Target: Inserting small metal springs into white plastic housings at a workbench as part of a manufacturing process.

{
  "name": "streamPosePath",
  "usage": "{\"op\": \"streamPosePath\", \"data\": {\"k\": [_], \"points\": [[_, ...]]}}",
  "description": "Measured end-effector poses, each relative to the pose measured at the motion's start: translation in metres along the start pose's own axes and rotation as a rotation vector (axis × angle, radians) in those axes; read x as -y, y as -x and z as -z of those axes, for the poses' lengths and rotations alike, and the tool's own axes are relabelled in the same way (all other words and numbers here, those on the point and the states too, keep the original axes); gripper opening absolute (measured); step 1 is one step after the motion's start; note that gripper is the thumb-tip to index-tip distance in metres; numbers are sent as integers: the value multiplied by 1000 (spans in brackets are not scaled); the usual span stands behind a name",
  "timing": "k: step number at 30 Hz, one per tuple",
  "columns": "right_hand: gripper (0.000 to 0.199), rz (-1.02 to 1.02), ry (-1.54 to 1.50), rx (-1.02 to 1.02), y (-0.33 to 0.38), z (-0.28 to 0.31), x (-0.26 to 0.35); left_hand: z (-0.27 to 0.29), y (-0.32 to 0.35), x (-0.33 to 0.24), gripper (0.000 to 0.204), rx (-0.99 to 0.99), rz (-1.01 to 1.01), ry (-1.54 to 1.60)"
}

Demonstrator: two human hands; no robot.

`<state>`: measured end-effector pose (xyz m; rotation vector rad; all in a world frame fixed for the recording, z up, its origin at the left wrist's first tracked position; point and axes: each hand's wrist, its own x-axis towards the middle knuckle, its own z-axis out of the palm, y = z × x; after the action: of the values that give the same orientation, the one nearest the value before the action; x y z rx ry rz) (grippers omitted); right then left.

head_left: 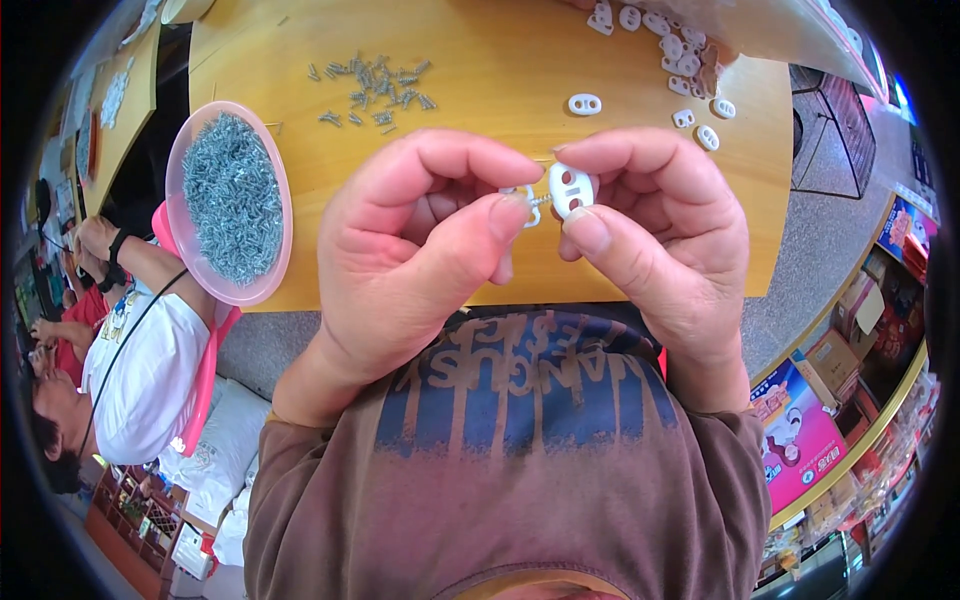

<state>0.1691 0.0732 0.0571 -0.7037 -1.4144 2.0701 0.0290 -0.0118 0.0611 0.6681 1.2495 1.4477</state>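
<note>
Above the table's near edge, my two hands are raised close together. Between the thumb and fingers of my left hand is a small white plastic piece, mostly covered by the thumb. A small metal spring bridges the narrow gap from it to a white oval two-hole cord-lock shell. That shell is pinched between thumb and forefinger of my right hand. Loose springs lie scattered on the table beyond my left hand. A similar oval shell lies beyond my right hand.
A pink bowl heaped with springs stands at the table's left edge. More white plastic pieces lie at the far right beside a clear plastic bag. A person in a white shirt sits to the left. Cardboard boxes stand at right.
</note>
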Motion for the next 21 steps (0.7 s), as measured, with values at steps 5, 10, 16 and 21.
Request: {"op": "streamPosePath", "data": {"k": [5,10,16,21], "points": [[27,45,48,17,0,0,-3,0,1,0,15,-17,-9,3],[27,142,177,56,-1,2,-5,0,1,2,14,-22,-10,8],[27,91,75,38,1,1,-4,0,1,2,14,2,-22,-2],[27,63,60,18,1,2,-3,-2,0,2,13,1,-15,7]]}}
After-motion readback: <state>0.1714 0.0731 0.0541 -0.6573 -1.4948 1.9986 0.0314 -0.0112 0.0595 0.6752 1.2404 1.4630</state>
